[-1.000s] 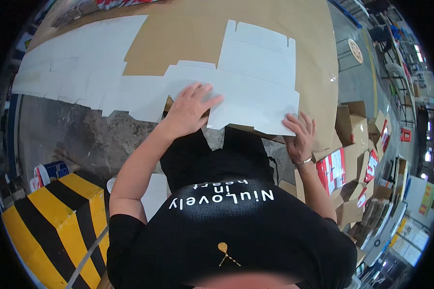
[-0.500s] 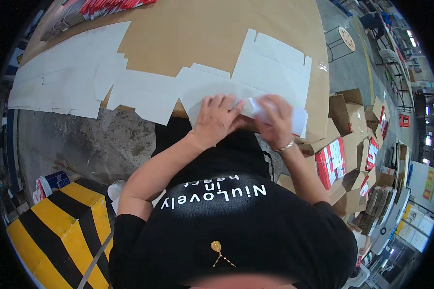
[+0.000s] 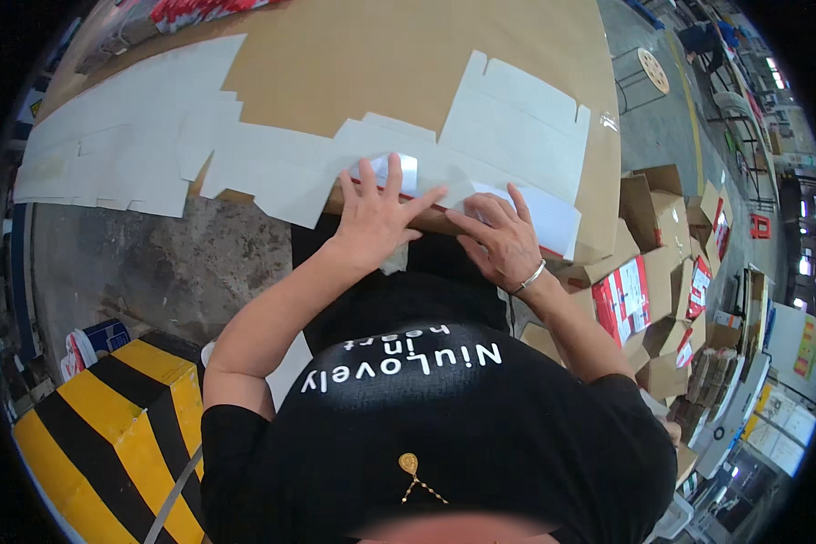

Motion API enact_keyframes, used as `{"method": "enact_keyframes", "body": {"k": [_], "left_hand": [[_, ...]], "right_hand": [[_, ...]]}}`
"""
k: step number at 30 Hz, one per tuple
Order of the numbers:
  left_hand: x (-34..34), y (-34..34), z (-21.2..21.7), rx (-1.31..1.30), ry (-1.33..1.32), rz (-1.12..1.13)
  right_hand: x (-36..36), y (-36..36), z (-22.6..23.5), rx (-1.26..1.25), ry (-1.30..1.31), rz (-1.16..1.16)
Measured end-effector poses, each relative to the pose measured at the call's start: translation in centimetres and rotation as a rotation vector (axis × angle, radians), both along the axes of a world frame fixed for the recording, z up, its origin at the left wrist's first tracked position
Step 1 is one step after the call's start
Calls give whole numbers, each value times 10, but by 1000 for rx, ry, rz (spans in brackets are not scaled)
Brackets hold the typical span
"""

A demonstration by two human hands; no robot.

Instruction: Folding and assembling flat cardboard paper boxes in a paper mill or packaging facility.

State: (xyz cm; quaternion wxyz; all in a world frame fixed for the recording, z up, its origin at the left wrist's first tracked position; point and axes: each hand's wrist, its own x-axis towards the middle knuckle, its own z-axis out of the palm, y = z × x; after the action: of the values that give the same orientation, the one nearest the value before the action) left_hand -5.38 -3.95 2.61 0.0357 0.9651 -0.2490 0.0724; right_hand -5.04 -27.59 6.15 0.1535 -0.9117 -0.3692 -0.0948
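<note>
My left hand [image 3: 372, 216] lies with fingers spread on a small glossy white piece [image 3: 405, 170] with a red edge, at the near edge of the table. To its right, my right hand [image 3: 500, 234] has its fingers apart, resting on or just over a second white piece [image 3: 548, 216], which also shows a thin red edge. The tips of both hands nearly meet. Beneath these pieces lie flat white cardboard blanks: a notched one [image 3: 515, 122] at the right and others [image 3: 281, 163] overlapping toward the left.
Brown cardboard [image 3: 354, 68] covers the table. Red-and-white flat pieces [image 3: 199, 9] are piled at the far left. Open brown cartons [image 3: 653, 222] stand right of the table, with a round-topped stool [image 3: 653, 72] beyond. A yellow-and-black striped block [image 3: 109, 426] sits at the lower left.
My hands have moved apart. The left fingers, bunched before, are now spread on a white piece lying flat. My right hand, blurred over white material before, has come lower and opened.
</note>
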Motion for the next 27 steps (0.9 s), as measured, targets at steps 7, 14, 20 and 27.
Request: {"method": "enact_keyframes", "body": {"k": [7,14,20,27], "left_hand": [[-25,-57,-12,-13,116,7],[-7,-64,-12,-296,146,-157],[-1,-27,19,-412,263,-319],[6,82,12,-2,-28,311]], "right_hand": [[-59,14,-38,1495,1395,-830],[-38,-16,-37,666,4,-663],[14,13,-3,-33,97,-284],[65,51,-9,-163,107,-96]]}}
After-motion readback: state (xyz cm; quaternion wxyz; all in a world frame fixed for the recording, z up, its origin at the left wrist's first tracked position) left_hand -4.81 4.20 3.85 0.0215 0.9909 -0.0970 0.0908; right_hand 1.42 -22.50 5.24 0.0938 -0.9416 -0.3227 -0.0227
